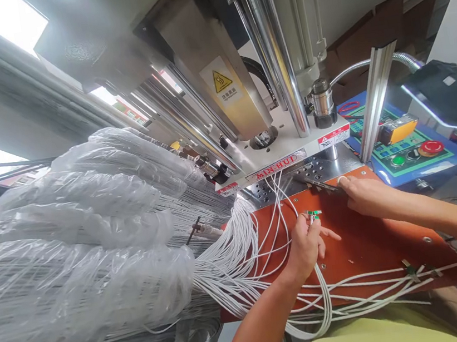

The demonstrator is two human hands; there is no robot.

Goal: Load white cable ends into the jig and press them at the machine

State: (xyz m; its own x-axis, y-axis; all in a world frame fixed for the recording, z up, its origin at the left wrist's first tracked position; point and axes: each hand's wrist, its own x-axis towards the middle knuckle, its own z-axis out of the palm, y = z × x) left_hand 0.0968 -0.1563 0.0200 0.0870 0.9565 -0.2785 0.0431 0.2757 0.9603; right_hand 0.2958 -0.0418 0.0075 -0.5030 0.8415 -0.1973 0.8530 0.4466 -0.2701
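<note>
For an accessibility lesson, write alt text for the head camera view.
A person's left hand pinches a green-tipped white cable over an orange board beneath a press; the right hand rests at the board's far edge. Bagged white cables fill the left.

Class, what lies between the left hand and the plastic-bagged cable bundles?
Head view: loose white cables fan from the plastic-bagged cable bundles to the left hand.

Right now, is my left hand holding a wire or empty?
Holding: the left hand pinches a white wire tipped with a green fitting.
</note>
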